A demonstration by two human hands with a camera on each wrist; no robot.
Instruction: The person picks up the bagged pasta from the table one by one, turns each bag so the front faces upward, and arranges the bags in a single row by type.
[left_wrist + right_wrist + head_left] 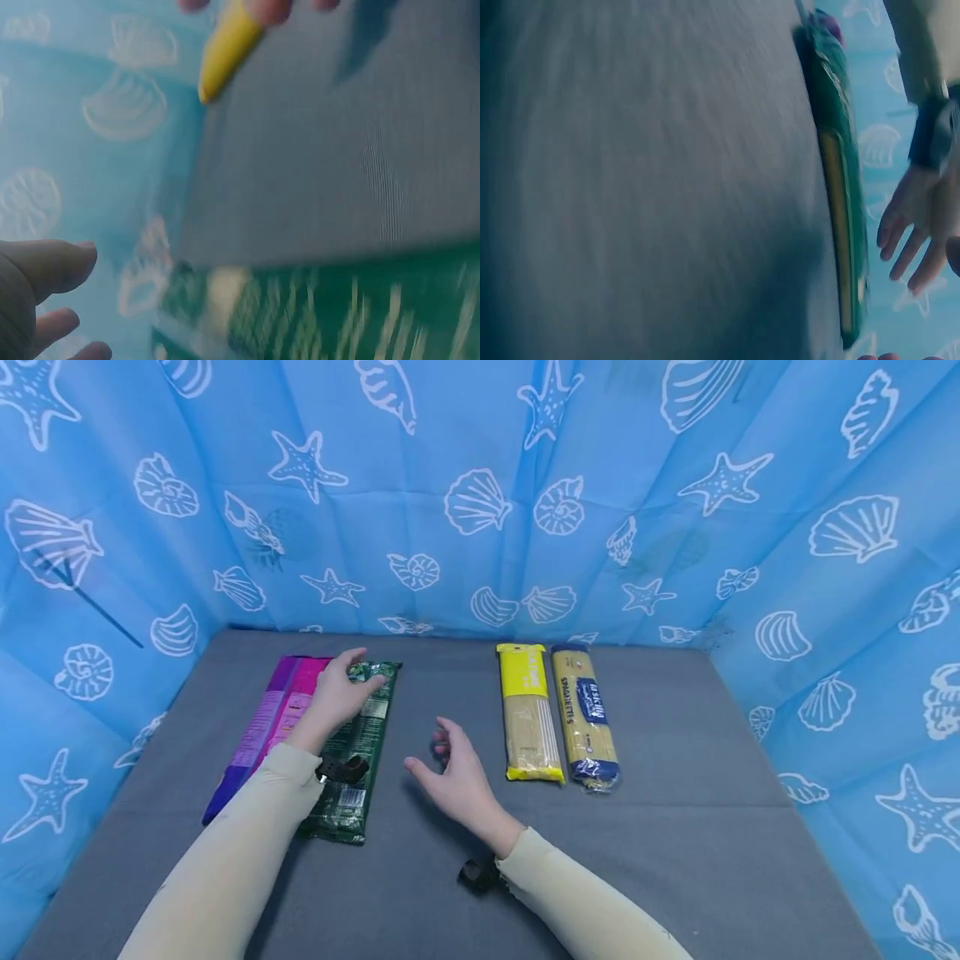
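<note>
My left hand [351, 681] hovers with relaxed fingers over the far end of a dark green packet [362, 752], which lies lengthwise on the grey table [675, 827]. A purple and magenta packet [262, 727] lies against the green one's left side. My right hand [444, 762] hangs over the bare middle of the table, fingers loosely curled and holding nothing. To its right lie a yellow pasta packet [528, 714] and a blue-labelled spaghetti packet [585, 718], side by side. The blurred left wrist view shows the green packet [337, 315] and my fingers [45, 270] apart from it.
Blue curtains printed with shells and starfish [480, 502] close the table in at the back and both sides. Each wrist carries a black camera strap [341, 768]. The right wrist view shows the green packet [836, 187] edge-on with my left hand [911, 232] beyond it.
</note>
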